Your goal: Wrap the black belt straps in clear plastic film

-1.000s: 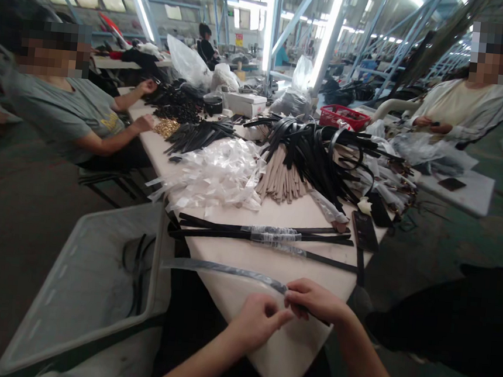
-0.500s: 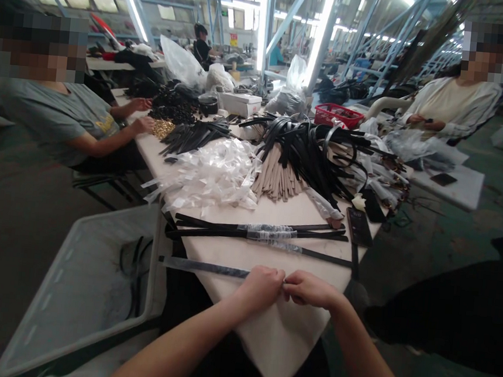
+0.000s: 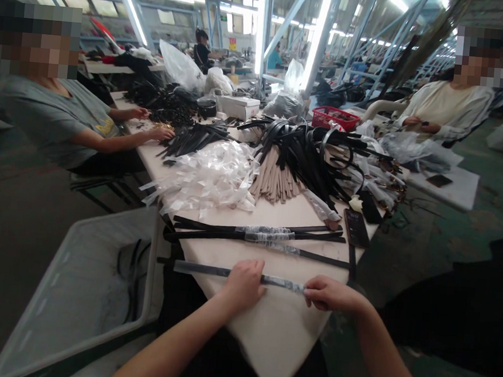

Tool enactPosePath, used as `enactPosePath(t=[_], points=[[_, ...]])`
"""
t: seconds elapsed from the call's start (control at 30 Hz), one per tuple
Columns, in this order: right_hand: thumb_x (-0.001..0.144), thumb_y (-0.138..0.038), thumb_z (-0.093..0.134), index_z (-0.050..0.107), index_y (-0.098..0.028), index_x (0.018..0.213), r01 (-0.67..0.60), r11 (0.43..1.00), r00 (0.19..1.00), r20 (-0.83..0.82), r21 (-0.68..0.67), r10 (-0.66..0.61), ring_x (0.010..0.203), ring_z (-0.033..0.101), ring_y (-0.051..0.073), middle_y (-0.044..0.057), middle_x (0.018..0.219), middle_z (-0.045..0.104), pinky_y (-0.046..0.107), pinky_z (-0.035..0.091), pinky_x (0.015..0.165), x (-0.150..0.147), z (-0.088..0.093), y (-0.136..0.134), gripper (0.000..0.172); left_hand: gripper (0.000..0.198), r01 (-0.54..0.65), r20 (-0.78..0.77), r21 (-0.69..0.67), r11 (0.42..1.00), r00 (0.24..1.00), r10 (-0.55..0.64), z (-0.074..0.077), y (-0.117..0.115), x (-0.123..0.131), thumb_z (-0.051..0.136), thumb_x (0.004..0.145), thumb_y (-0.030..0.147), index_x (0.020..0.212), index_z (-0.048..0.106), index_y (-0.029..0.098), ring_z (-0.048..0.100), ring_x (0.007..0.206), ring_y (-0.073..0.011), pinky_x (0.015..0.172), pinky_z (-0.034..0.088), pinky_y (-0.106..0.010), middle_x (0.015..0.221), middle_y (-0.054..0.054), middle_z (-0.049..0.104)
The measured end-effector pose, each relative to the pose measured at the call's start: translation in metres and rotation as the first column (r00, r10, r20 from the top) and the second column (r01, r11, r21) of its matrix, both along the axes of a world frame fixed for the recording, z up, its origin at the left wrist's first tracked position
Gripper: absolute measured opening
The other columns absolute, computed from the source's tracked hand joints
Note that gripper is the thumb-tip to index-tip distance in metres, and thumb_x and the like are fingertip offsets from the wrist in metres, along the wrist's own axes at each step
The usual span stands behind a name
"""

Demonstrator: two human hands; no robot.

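A black strap [image 3: 165, 261] lies across the near part of the table, partly inside a clear plastic sleeve [image 3: 285, 283]. My left hand [image 3: 244, 284] is closed over the sleeved strap near its middle. At the right end, my right hand [image 3: 329, 293] pinches the crinkled tip of the sleeve between thumb and fingers. The strap's bare left end sticks out past the sleeve, beyond the table's edge. Just behind lie several black straps [image 3: 203, 231] with clear plastic bunched around their middles.
A heap of clear sleeves [image 3: 213, 173] and a pile of black straps [image 3: 299, 146] cover the table behind. A phone [image 3: 356, 228] lies at the right edge. A pale bin [image 3: 62, 289] stands at left. Co-workers sit left [image 3: 64, 119] and right [image 3: 448, 106].
My right hand has moved right with the sleeve's end, and the sleeve has slid right along the strap, baring more of its left end. My left hand has shifted slightly left.
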State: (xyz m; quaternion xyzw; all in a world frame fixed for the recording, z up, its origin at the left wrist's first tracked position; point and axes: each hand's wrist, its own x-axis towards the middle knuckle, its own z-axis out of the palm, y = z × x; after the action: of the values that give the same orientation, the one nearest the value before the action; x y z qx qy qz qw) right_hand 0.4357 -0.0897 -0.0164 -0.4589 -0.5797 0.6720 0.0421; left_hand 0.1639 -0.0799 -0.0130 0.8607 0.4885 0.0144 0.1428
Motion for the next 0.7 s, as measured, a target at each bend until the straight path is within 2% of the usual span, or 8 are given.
enactPosePath(t=[0.07,0.2,0.27,0.33,0.43,0.57,0.63,0.7], points=[[0.089,-0.051,0.057,0.066,-0.013,0.078,-0.003,1.0,1.0,0.007,-0.002,0.003,0.043,0.036,0.008,-0.004,0.05,0.048,0.021,0.023,0.044,0.008,0.0,0.001,0.041,0.023,-0.035,-0.053,-0.027,0.999,0.998,0.033,0.0,0.002,-0.007,0.064,0.079,0.028,0.098,0.057,0.018,0.066,0.091,-0.0289,0.081,0.048,-0.038,0.095,-0.012,0.069],[0.088,-0.042,0.058,0.066,-0.013,0.076,-0.035,0.998,0.998,0.054,0.056,0.032,0.044,0.04,0.008,-0.003,0.05,0.05,0.021,0.026,0.045,-0.015,-0.001,0.01,0.033,0.02,0.103,0.008,-0.085,0.991,0.995,-0.103,-0.004,-0.001,0.022,0.056,0.087,0.028,0.103,0.058,0.017,0.068,0.081,-0.0286,0.072,0.048,-0.037,0.09,-0.012,0.07],[0.086,-0.039,0.058,0.067,-0.013,0.076,-0.045,0.996,0.997,0.068,0.074,0.04,0.045,0.043,0.009,-0.003,0.051,0.052,0.021,0.028,0.046,-0.024,-0.001,0.013,0.029,0.023,0.121,0.068,-0.065,0.99,0.991,-0.117,-0.003,-0.003,0.033,0.057,0.087,0.031,0.105,0.058,0.017,0.067,0.083,-0.028,0.074,0.048,-0.037,0.092,-0.011,0.07],[0.088,-0.041,0.056,0.067,-0.013,0.077,-0.036,0.997,0.994,0.101,0.065,0.029,0.044,0.043,0.009,-0.002,0.051,0.052,0.021,0.029,0.045,-0.016,-0.002,0.013,0.031,0.034,0.098,0.135,0.003,0.995,0.986,-0.098,0.002,-0.003,0.024,0.063,0.084,0.038,0.111,0.058,0.017,0.065,0.093,-0.0288,0.084,0.047,-0.039,0.101,-0.012,0.068],[0.09,-0.042,0.052,0.067,-0.014,0.079,0.012,0.994,0.964,0.264,0.112,-0.042,0.044,0.045,0.011,-0.001,0.052,0.055,0.023,0.03,0.045,0.02,-0.002,0.012,0.034,0.05,0.025,0.247,0.144,0.989,0.967,-0.06,0.008,0.004,-0.034,0.066,0.082,0.045,0.124,0.055,0.02,0.055,0.115,-0.0308,0.104,0.038,-0.044,0.122,-0.013,0.062],[0.086,-0.034,0.057,0.068,-0.015,0.073,-0.076,0.943,0.808,0.574,0.323,-0.132,0.061,0.061,0.019,0.008,0.068,0.068,0.027,0.038,0.056,0.058,0.004,0.016,0.025,0.032,-0.281,0.274,0.235,0.931,0.938,0.214,0.003,0.016,-0.142,0.047,0.092,0.024,0.122,0.057,0.02,0.052,0.118,-0.0299,0.105,0.037,-0.046,0.124,-0.013,0.059],[0.083,-0.028,0.059,0.07,-0.015,0.078,-0.13,0.873,0.71,0.658,0.47,-0.248,0.076,0.065,0.024,0.011,0.08,0.071,0.031,0.042,0.068,0.05,0.01,0.019,0.018,0.032,-0.289,0.225,0.228,0.93,0.945,0.239,-0.002,0.021,-0.181,0.047,0.089,0.019,0.118,0.059,0.021,0.053,0.117,-0.0307,0.104,0.039,-0.046,0.122,-0.012,0.059],[0.084,-0.023,0.058,0.07,-0.015,0.092,-0.144,0.754,0.667,0.626,0.641,-0.404,0.092,0.064,0.028,0.014,0.093,0.07,0.035,0.043,0.082,0.016,0.018,0.019,0.017,0.03,-0.238,0.199,0.203,0.95,0.96,0.198,-0.007,0.026,-0.202,0.05,0.087,0.018,0.114,0.061,0.022,0.053,0.116,-0.0305,0.102,0.04,-0.045,0.12,-0.011,0.059]])
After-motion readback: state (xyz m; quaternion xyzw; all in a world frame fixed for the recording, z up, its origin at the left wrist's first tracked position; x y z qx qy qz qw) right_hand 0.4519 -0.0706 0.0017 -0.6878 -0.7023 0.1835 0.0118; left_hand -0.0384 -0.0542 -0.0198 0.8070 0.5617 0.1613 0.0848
